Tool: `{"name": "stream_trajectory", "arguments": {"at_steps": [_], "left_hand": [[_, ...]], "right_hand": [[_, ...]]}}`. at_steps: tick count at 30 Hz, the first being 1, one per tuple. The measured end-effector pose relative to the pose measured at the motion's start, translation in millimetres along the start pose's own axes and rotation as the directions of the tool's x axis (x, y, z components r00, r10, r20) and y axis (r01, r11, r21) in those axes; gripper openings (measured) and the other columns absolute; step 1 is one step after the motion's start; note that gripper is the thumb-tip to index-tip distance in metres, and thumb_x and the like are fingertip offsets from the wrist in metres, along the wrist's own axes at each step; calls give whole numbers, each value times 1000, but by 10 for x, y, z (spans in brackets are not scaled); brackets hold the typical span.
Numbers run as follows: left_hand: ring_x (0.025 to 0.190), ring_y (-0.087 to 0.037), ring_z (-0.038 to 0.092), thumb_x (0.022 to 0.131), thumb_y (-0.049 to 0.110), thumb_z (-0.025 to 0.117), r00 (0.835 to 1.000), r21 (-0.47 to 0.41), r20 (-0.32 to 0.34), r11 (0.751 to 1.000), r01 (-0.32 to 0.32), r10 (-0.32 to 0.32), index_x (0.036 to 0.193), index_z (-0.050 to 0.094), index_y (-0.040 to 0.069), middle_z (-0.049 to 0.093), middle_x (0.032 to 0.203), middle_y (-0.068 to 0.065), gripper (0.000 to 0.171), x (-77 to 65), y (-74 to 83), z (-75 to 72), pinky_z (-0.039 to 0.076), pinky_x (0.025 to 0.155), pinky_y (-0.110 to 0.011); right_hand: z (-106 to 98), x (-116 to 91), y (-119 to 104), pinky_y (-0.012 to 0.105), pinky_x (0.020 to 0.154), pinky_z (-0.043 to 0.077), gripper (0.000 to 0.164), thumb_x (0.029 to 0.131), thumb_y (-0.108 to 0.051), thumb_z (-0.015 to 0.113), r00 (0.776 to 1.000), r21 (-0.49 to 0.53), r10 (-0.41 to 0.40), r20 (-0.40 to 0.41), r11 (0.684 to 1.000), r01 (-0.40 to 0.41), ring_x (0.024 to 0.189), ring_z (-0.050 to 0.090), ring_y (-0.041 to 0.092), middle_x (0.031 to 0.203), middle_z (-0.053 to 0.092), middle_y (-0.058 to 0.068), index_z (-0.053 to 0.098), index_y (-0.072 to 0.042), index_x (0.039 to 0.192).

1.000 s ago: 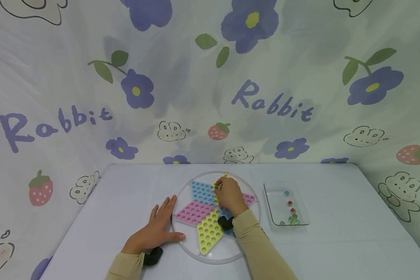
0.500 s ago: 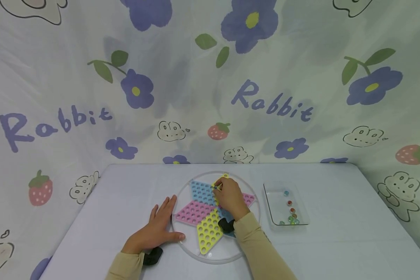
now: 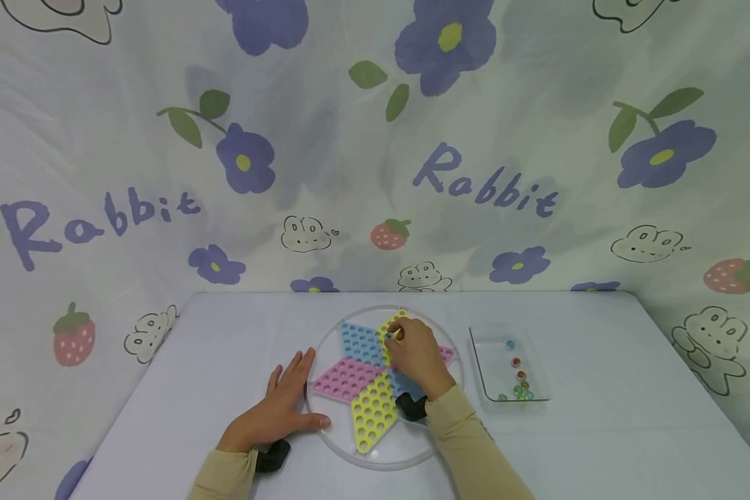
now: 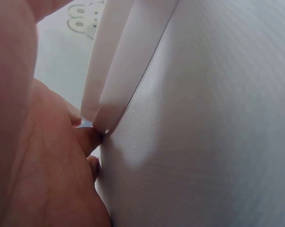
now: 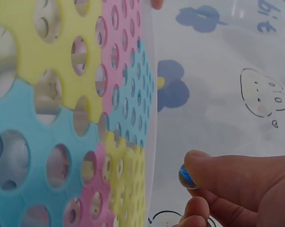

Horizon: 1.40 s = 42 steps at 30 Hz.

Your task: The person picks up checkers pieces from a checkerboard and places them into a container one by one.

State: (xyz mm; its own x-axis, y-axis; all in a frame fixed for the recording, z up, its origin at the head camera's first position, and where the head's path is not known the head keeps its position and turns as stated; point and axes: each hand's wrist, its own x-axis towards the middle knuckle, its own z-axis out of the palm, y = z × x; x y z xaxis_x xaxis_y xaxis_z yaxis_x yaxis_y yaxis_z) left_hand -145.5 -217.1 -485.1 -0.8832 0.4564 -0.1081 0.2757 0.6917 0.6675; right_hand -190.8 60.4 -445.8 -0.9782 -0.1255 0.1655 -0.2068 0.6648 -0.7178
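Observation:
A round Chinese checkers board [image 3: 375, 411] with yellow, pink and blue star points full of holes lies on the table. My right hand [image 3: 417, 354] is over its far yellow point. Between thumb and fingertip it pinches a clear glass marble [image 5: 186, 178] with a blue swirl, held apart from the board's surface in the right wrist view. My left hand [image 3: 281, 410] lies at the board's left side with straight, spread fingers. Its thumb is on the near-left rim, and fingertips touch the board's edge [image 4: 107, 71] in the left wrist view.
To the right of the board stands a clear tray [image 3: 478, 368]. Several loose marbles [image 3: 521, 375], blue, red and green, lie in it. A patterned curtain [image 3: 350, 173] hangs behind the table's far edge.
My right hand has drawn slightly to the right over the far yellow point, still pinching the marble, uncovering more of the yellow holes. My left hand has stayed in place.

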Motion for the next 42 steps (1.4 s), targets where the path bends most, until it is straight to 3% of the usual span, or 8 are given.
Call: {"name": "stream_trajectory", "arguments": {"at_steps": [13, 28, 42], "left_hand": [[152, -44, -3, 79, 50, 81, 1000, 7, 8, 1000, 6, -6, 159, 4, -6, 7, 166, -24, 124, 2, 11, -5, -11, 114, -63], [152, -44, -3, 80, 51, 80, 1000, 6, 6, 1000, -1, 1, 158, 4, -6, 8, 166, -24, 123, 2, -3, 0, -12, 115, -62], [152, -43, -4, 81, 51, 79, 1000, 2, 14, 1000, 0, 0, 159, 3, -4, 7, 166, -22, 122, 5, -16, 1, -12, 114, -61]], "right_hand": [[-105, -135, -31, 32, 65, 41, 15, 92, -10, 71, 998, 29, -47, -31, 998, 47, 68, 44, 16, 83, 54, 4, 69, -1, 104], [-271, -262, -82, 31, 64, 42, 13, 92, -13, 72, 996, 21, 39, -75, 999, -37, 70, 47, 15, 82, 55, 4, 70, -4, 102], [-413, -377, -13, 30, 62, 41, 14, 92, -10, 71, 992, 35, 68, -104, 997, -65, 71, 47, 15, 81, 54, 2, 70, -3, 104]]}}
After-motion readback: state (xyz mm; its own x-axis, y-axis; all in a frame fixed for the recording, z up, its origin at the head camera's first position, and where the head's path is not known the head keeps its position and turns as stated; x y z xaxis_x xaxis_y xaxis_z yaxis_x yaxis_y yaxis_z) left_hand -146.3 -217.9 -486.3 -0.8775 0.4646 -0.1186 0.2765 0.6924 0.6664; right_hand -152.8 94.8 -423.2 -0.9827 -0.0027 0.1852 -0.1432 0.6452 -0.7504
